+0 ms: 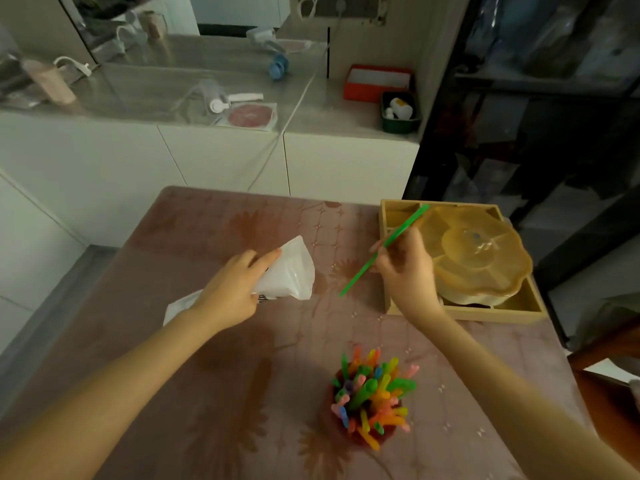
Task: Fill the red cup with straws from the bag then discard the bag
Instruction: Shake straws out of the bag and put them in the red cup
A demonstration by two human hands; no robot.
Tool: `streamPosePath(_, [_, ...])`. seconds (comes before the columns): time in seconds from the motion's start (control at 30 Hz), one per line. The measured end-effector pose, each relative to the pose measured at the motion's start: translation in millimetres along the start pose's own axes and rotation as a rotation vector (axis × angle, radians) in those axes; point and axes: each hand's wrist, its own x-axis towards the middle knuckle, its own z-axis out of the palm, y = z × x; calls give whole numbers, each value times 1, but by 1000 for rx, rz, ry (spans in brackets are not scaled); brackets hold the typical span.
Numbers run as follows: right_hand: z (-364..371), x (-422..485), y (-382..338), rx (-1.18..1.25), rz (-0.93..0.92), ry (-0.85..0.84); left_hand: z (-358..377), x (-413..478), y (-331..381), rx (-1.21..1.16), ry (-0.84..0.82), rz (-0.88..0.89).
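Observation:
The red cup [334, 415] stands near the table's front, almost hidden by the several coloured straws [372, 393] packed into it. My left hand [232, 289] grips the clear plastic bag [294, 271] and holds it above the middle of the table; the bag looks flat, and I see no straws inside. My right hand [405, 268] pinches a single green straw [363, 268] that slants up to the right, well beyond the cup.
A wooden tray [495, 313] holding an amber flower-shaped dish [481, 251] sits at the table's right edge, just behind my right hand. The table [214, 393] has a pinkish floral cover. White cabinets stand behind it, a dark cabinet at the right.

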Motion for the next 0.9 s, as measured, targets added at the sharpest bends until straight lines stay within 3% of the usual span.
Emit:
streamPosePath(0.1, [-50, -16, -56, 337, 54, 171, 11, -8, 15, 25, -82, -4])
streamPosePath(0.27, [-105, -59, -133, 495, -51, 191, 28, -17, 38, 13, -195, -16])
streamPosePath(0.47, [-95, -107, -149, 114, -321, -73, 25, -30, 49, -114, -65, 21])
streamPosePath(0.57, [-75, -119, -128, -119, -278, -173, 13, -38, 48, -132, -10, 34])
streamPosePath(0.67, [-59, -129, -104, -535, -220, -258, -5, -47, 48, -145, 18, 21])
streamPosePath(0.7, [-57, -132, -103, -548, -174, -263, -11, -49, 48, -155, 33, 20])
streamPosePath(0.8, [-58, -133, -123, -200, -124, -123, -30, -53, 45, -175, 73, 33])
streamPosePath(0.9, [-46, -127, -135, -316, -323, -73, -52, -55, 47, -219, 86, 73])
